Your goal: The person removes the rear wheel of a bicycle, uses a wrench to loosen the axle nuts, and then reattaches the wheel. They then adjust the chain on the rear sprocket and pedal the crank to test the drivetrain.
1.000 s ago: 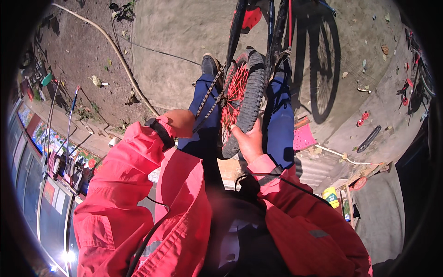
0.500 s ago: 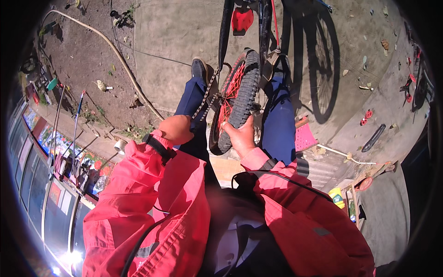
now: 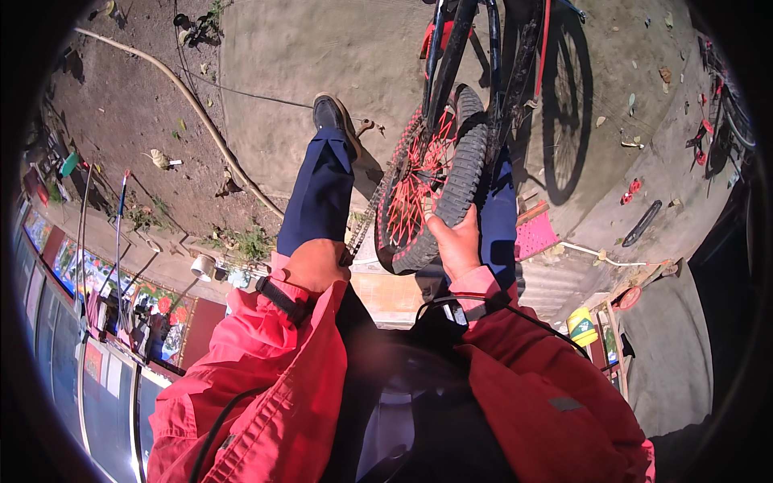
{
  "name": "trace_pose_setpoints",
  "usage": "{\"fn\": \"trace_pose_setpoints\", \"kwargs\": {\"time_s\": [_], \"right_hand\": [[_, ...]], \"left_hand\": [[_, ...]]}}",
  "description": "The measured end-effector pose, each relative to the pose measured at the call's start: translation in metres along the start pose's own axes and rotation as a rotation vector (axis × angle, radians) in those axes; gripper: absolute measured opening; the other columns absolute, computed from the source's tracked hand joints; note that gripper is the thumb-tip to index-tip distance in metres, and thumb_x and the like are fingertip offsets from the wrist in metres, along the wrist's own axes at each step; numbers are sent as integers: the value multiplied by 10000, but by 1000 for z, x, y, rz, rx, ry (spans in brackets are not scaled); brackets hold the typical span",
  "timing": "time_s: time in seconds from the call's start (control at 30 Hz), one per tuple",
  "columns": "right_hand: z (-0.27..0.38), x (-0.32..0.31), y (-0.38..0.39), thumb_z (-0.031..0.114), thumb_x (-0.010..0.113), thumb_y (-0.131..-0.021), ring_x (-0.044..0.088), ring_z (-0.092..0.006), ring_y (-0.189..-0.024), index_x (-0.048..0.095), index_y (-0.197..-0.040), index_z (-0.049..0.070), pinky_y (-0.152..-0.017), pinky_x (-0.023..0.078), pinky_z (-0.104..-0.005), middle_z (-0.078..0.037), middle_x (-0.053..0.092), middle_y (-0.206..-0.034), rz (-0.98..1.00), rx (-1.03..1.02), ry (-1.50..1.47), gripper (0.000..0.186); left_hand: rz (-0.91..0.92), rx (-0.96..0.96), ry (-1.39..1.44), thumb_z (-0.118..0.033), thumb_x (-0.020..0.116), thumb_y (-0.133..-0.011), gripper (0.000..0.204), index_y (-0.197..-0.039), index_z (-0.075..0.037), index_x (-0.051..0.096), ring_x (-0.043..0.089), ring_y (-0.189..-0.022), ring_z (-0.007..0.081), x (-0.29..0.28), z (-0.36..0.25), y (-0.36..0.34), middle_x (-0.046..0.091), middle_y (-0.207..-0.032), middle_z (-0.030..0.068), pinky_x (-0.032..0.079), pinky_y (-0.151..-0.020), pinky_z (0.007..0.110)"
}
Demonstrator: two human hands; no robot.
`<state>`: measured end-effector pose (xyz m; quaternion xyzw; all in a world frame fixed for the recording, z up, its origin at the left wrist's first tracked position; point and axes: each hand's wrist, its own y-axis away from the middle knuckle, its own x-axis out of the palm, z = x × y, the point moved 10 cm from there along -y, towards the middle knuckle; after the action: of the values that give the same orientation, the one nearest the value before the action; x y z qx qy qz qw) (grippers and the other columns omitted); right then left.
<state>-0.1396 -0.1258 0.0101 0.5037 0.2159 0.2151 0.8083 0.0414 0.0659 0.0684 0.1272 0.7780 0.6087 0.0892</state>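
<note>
Two hands at bicycle wheel, hose, pink crate nearby

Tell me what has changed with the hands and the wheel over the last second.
Little changed. The right hand keeps its grip on the tyre of the red-spoked wheel, and the left hand stays by the chain. The wheel stays between the person's legs.
</note>
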Motion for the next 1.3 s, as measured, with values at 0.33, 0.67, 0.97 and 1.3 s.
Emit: {"fn": "trace_pose_setpoints", "kwargs": {"time_s": [0.33, 0.67, 0.97, 1.3], "right_hand": [[4, 0, 2, -62, 703, -832, 613, -155, -1015, 480, -1310, 51, -919, 518, -333, -40, 607, -1149, 80, -64, -51, 539], [-10, -12, -2, -37, 744, -860, 627, -147, -911, 450, -1324, 62, -805, 558, -317, -56, 618, -1085, 97, -10, 53, 558], [9, -22, -7, 67, 787, -909, 624, -137, -1019, 380, -1439, 47, -905, 531, -302, -56, 623, -1196, 78, -103, 33, 668], [6, -14, -17, 67, 788, -909, 625, -143, -1097, 400, -1438, 18, -988, 498, -315, -69, 633, -1247, 174, -34, 77, 658]], "left_hand": [[-12, 161, 121, -247, 681, -831, 260, -924, -8, 723, 651, -997, 392, -24, -7, -4, 674, -983, 218, 528, -851, 469], [-257, 443, 360, -86, 712, -757, 236, -953, 46, 694, 609, -1114, 373, -63, -58, 26, 644, -1169, 190, 505, -972, 410], [-241, 406, 500, -78, 724, -800, 186, -943, 37, 690, 644, -1083, 337, -38, -67, 5, 666, -1123, 186, 504, -949, 378], [-332, 416, 534, -243, 790, -910, 312, -916, 45, 671, 644, -856, 322, -19, -77, -16, 649, -951, 172, 518, -784, 401]]}}
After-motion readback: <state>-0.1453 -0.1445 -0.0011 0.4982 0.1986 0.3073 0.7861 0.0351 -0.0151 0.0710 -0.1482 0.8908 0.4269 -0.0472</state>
